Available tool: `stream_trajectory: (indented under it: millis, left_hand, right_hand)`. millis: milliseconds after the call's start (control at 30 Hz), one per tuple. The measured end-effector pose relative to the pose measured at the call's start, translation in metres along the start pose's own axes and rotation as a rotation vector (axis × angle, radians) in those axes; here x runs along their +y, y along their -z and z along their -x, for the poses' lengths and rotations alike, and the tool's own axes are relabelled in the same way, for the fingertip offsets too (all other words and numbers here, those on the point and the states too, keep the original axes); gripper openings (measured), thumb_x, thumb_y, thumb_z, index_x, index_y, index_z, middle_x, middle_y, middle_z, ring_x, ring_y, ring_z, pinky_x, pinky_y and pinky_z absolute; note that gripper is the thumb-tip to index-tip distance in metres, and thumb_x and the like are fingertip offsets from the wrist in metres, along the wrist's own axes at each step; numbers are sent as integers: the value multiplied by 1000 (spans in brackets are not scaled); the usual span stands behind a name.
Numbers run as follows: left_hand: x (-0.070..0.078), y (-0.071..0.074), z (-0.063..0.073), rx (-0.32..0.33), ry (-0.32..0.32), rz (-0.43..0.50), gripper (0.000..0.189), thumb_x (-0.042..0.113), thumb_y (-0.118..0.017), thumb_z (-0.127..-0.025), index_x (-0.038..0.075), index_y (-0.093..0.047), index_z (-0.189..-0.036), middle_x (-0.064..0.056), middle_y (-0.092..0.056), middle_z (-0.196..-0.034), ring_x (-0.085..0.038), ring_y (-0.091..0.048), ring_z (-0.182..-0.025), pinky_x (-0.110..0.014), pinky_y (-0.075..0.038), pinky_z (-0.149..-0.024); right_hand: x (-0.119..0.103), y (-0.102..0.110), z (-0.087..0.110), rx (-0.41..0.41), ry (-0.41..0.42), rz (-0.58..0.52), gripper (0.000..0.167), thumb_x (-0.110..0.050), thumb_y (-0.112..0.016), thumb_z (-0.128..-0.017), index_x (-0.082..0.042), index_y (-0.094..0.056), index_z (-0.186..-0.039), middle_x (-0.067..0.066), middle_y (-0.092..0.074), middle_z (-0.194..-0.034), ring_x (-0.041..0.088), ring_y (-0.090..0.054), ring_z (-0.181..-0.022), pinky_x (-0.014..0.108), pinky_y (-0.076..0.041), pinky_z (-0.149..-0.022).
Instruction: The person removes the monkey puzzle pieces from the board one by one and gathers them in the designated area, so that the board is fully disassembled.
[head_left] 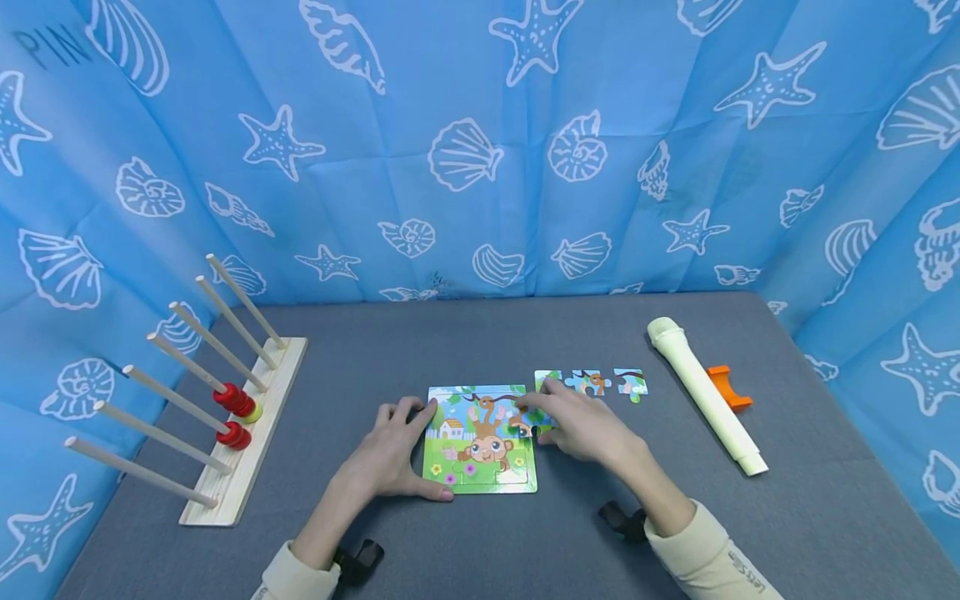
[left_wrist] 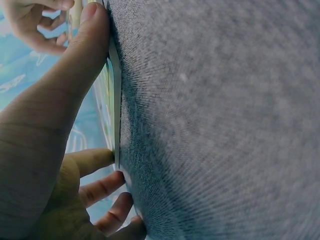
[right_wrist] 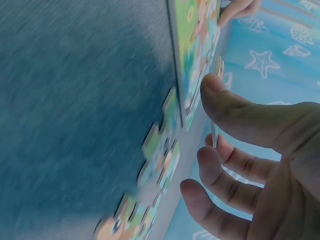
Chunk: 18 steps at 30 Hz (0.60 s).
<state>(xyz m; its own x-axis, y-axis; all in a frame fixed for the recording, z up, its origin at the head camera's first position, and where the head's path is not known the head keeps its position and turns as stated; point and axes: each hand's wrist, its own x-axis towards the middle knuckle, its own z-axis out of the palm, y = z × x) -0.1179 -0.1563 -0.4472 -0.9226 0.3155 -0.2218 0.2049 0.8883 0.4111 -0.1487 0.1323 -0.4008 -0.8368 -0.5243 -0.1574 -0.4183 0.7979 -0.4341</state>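
Note:
A jigsaw puzzle board [head_left: 480, 487] with a monkey picture lies flat in front of me. My left hand [head_left: 390, 454] rests at its left side, thumb along the near edge and forefinger at the upper left corner, the fingers spread. In the left wrist view the thumb [left_wrist: 92, 35] lies on the board's rim. My right hand [head_left: 588, 421] is over the board's right edge. Between its thumb and fingertips it pinches a thin puzzle piece [right_wrist: 215, 135], seen edge-on in the right wrist view. Loose puzzle pieces [head_left: 632, 382] lie to the right of the board, some partly hidden by this hand.
On the left stands a wooden peg rack [head_left: 258, 442] with slanting rods and a few red and yellow beads [head_left: 234, 400]. A pale microphone-shaped tube [head_left: 705, 396] lies at the right, beside an orange block [head_left: 727, 389]. A blue shell-patterned curtain [head_left: 465, 208] hangs behind the grey table.

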Motion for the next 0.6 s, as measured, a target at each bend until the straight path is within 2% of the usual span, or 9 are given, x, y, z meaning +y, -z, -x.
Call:
stream_trajectory:
  millis: [200, 333, 500, 600]
  left_hand:
    - [0, 0, -1, -5, 7, -5, 128, 68, -91, -59, 14, -36, -160, -15, -38, -155, -41, -36, -136, -57, -53, -94]
    - [0, 1, -1, -9, 15, -16, 128, 69, -90, -58, 15, -35, -161, -14, -37, -155, -40, -37, -135, -56, -54, -93]
    - [1, 1, -1, -8, 14, -23, 128, 69, -90, -58, 15, -35, -161, -14, -38, -155, -40, -38, -135, -56, -54, -92]
    - [1, 1, -1, -8, 16, -24, 128, 70, -90, -58, 15, -36, -161, -14, -38, -155, -40, -38, -135, -56, -54, -93]
  right_hand:
    - [16, 5, 10, 9, -29, 11, 51, -8, -81, -86, -21, -67, -133, 6, -56, -103, 15, -47, -76, 28, -35, -56]
    - [28, 9, 18, 15, -37, 25, 50, -7, -82, -85, -19, -68, -132, 6, -56, -104, 15, -48, -76, 28, -36, -56]
    - [44, 15, 28, 9, -64, 42, 51, -8, -82, -85, -21, -68, -131, 15, -59, -120, 21, -58, -86, 32, -42, -58]
    - [55, 19, 34, 1, -89, 60, 51, -12, -82, -85, -22, -67, -133, 18, -59, -123, 25, -60, -90, 37, -46, -59]
